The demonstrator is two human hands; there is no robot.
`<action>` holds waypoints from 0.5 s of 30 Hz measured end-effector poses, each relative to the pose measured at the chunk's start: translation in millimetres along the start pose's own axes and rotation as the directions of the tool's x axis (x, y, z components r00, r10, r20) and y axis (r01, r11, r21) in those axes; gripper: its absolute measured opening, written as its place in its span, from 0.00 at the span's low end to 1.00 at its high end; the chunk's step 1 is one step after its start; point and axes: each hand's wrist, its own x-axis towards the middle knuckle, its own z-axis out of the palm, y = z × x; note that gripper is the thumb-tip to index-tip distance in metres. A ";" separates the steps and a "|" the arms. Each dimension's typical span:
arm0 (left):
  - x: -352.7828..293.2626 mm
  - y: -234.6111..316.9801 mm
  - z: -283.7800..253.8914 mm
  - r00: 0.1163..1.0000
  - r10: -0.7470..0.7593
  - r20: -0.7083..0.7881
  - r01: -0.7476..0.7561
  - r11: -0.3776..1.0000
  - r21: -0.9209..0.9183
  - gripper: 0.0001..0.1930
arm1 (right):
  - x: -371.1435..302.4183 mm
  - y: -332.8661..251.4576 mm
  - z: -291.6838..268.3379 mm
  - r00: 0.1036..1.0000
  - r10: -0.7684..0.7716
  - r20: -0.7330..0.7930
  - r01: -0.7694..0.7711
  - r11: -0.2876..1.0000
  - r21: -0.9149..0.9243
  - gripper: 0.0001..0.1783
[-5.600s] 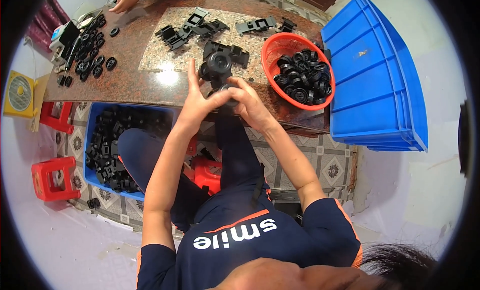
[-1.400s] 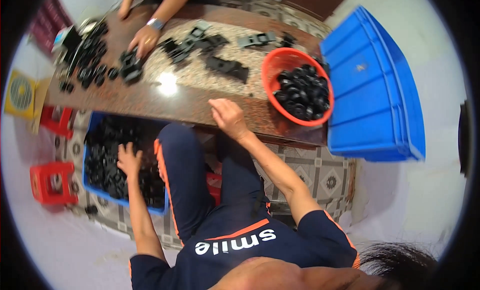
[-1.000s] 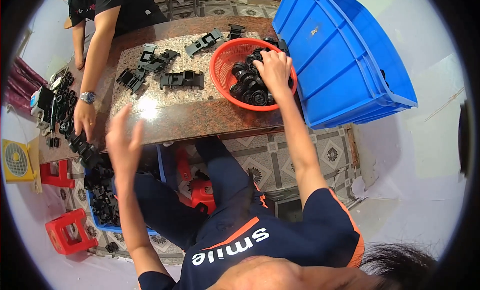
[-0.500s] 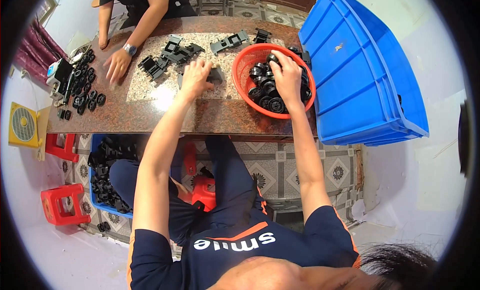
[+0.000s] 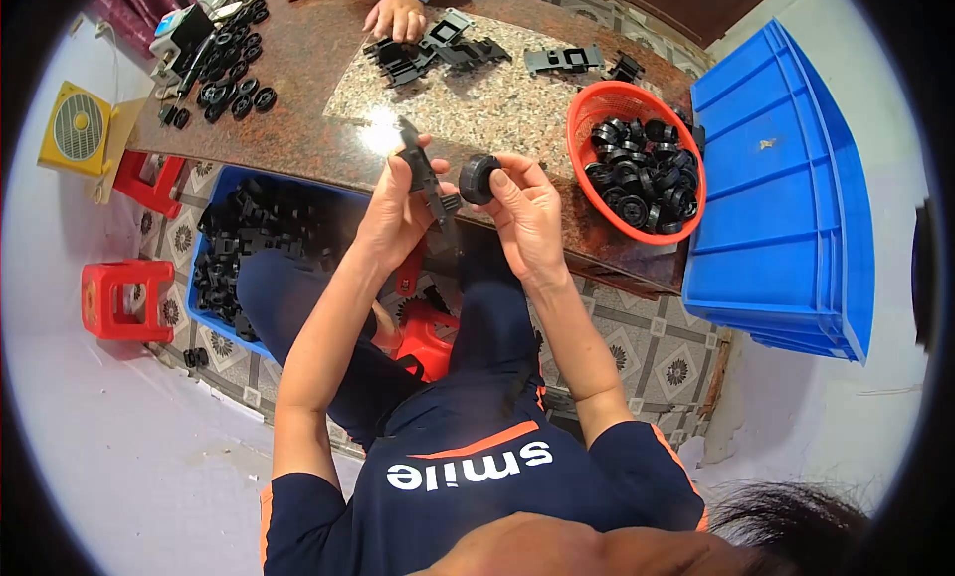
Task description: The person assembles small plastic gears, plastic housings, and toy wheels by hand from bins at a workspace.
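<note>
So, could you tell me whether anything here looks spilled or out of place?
Only slightly: a few black parts lie loose on the tiled floor outside the blue crate under the table. Otherwise the left hand holds a black bracket and the right hand a black wheel.

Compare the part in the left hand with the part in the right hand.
The bracket in the left hand is long, flat and angular, held upright; the wheel in the right hand is short, round and thick, pinched by its rim. Both are black plastic, held above the table edge.

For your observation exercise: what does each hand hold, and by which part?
Left hand: flat black bracket, gripped mid-length. Right hand: round black wheel, fingertips on its rim.
</note>
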 end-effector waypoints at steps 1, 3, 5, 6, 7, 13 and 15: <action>-2.0 0.9 -4.0 1.000 0.005 -0.005 -0.005 1.000 -0.006 0.35 | 0.7 4.1 4.5 0.999 0.012 0.033 -0.014 0.997 0.072 0.15; -3.7 3.7 -6.9 1.000 -0.001 0.016 0.000 0.996 0.087 0.36 | 3.2 9.6 10.3 1.000 -0.006 0.030 0.005 0.999 0.039 0.14; -8.2 3.5 -4.7 0.998 0.037 -0.046 -0.027 0.979 0.200 0.39 | 5.5 13.1 14.8 0.998 -0.056 0.017 0.056 0.998 -0.016 0.13; -9.1 3.9 -4.2 0.997 0.059 -0.047 -0.044 0.965 0.259 0.39 | 6.8 14.2 16.9 0.998 -0.055 0.018 0.055 0.998 -0.019 0.13; -10.0 4.2 -3.1 0.996 0.080 -0.047 -0.061 0.947 0.317 0.39 | 8.0 15.0 18.9 0.996 -0.081 0.045 0.084 0.992 -0.091 0.13; -14.8 3.9 4.7 0.990 0.141 -0.020 -0.125 0.931 0.342 0.39 | 6.5 13.8 28.6 0.981 -0.174 0.086 0.194 0.916 -0.352 0.11; -12.0 3.6 -0.8 0.985 0.171 0.022 -0.167 0.914 0.371 0.39 | 5.8 13.2 27.8 0.969 -0.231 0.084 0.245 0.880 -0.407 0.11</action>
